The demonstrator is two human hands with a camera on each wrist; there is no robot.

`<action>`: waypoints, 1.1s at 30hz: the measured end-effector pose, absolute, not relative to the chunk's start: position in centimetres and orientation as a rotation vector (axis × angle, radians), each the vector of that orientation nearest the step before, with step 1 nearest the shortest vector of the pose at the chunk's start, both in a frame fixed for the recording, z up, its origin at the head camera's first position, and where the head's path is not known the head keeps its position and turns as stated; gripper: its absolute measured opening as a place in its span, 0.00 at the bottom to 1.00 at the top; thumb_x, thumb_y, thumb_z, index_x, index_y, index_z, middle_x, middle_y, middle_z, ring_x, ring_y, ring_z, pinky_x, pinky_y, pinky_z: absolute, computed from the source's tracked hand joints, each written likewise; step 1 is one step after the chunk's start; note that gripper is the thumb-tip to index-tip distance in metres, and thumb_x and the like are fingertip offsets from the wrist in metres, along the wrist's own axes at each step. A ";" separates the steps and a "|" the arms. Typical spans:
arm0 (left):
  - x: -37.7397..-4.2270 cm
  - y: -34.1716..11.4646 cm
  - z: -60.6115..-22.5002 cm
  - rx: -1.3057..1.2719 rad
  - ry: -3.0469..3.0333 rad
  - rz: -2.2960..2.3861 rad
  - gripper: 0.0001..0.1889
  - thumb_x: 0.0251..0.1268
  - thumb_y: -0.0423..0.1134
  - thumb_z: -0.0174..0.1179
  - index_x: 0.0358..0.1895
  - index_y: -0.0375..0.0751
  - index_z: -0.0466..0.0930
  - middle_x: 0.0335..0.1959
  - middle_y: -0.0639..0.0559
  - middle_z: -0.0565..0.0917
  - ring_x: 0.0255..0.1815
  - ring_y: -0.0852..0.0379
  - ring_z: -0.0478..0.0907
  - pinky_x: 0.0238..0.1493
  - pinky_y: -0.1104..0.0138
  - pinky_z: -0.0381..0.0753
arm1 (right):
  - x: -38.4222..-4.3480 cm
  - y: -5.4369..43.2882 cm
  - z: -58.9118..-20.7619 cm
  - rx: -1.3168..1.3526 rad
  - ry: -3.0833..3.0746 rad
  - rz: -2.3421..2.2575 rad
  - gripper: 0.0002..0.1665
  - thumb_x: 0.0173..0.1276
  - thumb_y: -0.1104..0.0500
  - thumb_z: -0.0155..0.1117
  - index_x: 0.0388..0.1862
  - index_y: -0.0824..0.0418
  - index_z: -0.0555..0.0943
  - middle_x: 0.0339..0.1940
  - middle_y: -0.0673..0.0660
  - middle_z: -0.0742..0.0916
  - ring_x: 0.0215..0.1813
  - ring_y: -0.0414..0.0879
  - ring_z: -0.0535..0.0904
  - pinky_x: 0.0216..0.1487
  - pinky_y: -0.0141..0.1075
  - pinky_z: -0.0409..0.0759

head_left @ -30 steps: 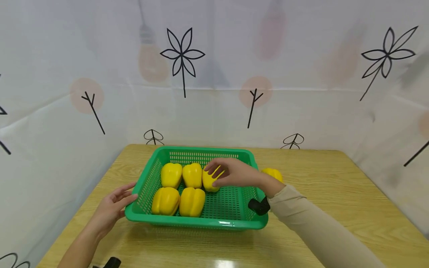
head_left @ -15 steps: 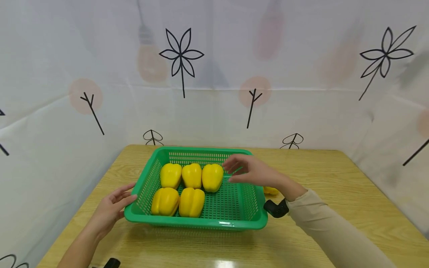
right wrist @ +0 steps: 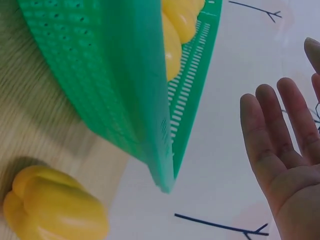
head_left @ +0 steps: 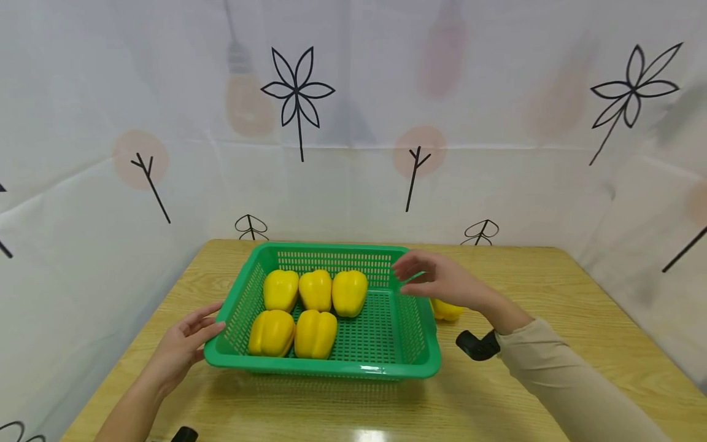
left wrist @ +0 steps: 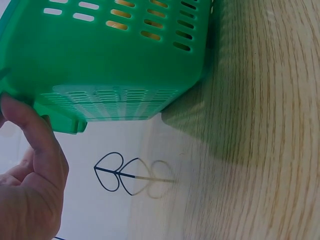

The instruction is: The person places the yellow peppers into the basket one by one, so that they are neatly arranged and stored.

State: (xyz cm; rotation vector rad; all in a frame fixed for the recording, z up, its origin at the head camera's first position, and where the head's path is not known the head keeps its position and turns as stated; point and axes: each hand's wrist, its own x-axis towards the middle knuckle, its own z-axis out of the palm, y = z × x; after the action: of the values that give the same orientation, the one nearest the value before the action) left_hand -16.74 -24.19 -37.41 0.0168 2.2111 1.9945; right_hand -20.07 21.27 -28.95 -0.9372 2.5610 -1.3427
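Observation:
A green plastic basket point(head_left: 323, 368) with slotted walls stands on the table and holds several yellow bell peppers point(head_left: 315, 334). My left hand point(head_left: 179, 344) holds the basket's left rim, the thumb against the rim; in the left wrist view a bent finger point(left wrist: 42, 135) meets the rim's underside. Over the basket's right rim hovers my right hand point(head_left: 439, 279), fingers loosely bent, holding nothing. Beyond that rim, another yellow bell pepper point(right wrist: 57, 205) lies on the table, partly hidden by the right hand and basket in the head view.
The wooden table point(head_left: 552, 344) reaches past the basket on the right and in front. A white cloth point(head_left: 353, 196) printed with plants hangs behind and at both sides. Dark wrist mounts point(head_left: 477, 345) show at both forearms.
My right hand has moved right, from above the peppers in the basket to the right rim, uncovering the back right pepper. The left hand and the basket have stayed put.

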 end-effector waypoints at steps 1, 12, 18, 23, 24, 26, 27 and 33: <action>-16.7 -24.2 -37.4 0.015 2.212 1.995 0.28 0.68 0.41 0.56 0.68 0.41 0.60 0.46 0.53 0.75 0.39 0.58 0.78 0.39 0.63 0.80 | -20.1 21.5 -29.0 -0.932 2.567 -1.347 0.19 0.62 0.62 0.66 0.52 0.60 0.75 0.50 0.56 0.80 0.52 0.52 0.76 0.48 0.38 0.77; -16.6 -24.3 -37.5 0.029 2.203 2.005 0.28 0.68 0.40 0.56 0.68 0.41 0.60 0.46 0.53 0.75 0.40 0.58 0.78 0.39 0.63 0.80 | -20.2 23.8 -29.8 -0.886 2.613 -1.413 0.19 0.62 0.63 0.66 0.51 0.65 0.75 0.48 0.61 0.80 0.52 0.60 0.75 0.48 0.36 0.78; -16.7 -24.2 -37.5 0.017 2.209 1.994 0.29 0.68 0.41 0.56 0.69 0.40 0.59 0.47 0.52 0.74 0.40 0.58 0.78 0.40 0.63 0.80 | -20.0 25.0 -30.1 -0.838 2.682 -1.389 0.17 0.63 0.62 0.65 0.50 0.64 0.75 0.48 0.61 0.80 0.52 0.60 0.75 0.49 0.35 0.77; -16.6 -24.2 -37.5 0.022 2.214 1.998 0.29 0.68 0.41 0.56 0.69 0.40 0.59 0.47 0.52 0.74 0.40 0.58 0.78 0.40 0.63 0.80 | -20.0 26.0 -30.5 -0.794 2.737 -1.371 0.17 0.63 0.61 0.65 0.50 0.66 0.75 0.47 0.57 0.80 0.51 0.58 0.75 0.50 0.38 0.77; -16.6 -24.2 -37.6 0.020 2.214 1.998 0.29 0.68 0.41 0.56 0.69 0.40 0.59 0.47 0.52 0.74 0.40 0.58 0.78 0.40 0.63 0.80 | -20.0 26.2 -30.7 -0.784 2.744 -1.372 0.17 0.64 0.61 0.65 0.50 0.66 0.75 0.47 0.57 0.80 0.51 0.58 0.75 0.50 0.37 0.77; -16.6 -24.2 -37.6 0.019 2.218 1.995 0.29 0.68 0.41 0.56 0.69 0.40 0.59 0.47 0.52 0.74 0.40 0.58 0.78 0.40 0.63 0.80 | -20.0 26.6 -30.9 -0.772 2.750 -1.379 0.18 0.64 0.61 0.64 0.50 0.66 0.75 0.48 0.58 0.80 0.51 0.58 0.75 0.49 0.35 0.77; -16.6 -24.2 -37.6 0.018 2.222 1.993 0.29 0.68 0.41 0.56 0.69 0.40 0.59 0.47 0.51 0.74 0.40 0.58 0.77 0.40 0.63 0.80 | -20.0 26.8 -31.0 -0.771 2.755 -1.378 0.18 0.64 0.61 0.64 0.50 0.66 0.75 0.48 0.58 0.81 0.51 0.58 0.75 0.49 0.35 0.77; -16.6 -24.1 -37.6 0.004 2.224 1.993 0.29 0.68 0.41 0.56 0.69 0.40 0.59 0.47 0.52 0.74 0.40 0.58 0.77 0.39 0.63 0.80 | -20.1 27.6 -31.7 -0.769 2.765 -1.396 0.16 0.64 0.63 0.64 0.50 0.65 0.76 0.48 0.59 0.80 0.52 0.58 0.75 0.47 0.31 0.77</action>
State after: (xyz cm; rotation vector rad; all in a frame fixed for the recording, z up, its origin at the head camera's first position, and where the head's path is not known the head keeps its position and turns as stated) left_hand -16.64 -24.13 -37.62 0.0037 2.2239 1.9927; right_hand -20.12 27.60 -31.74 -0.7689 2.7650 -1.3957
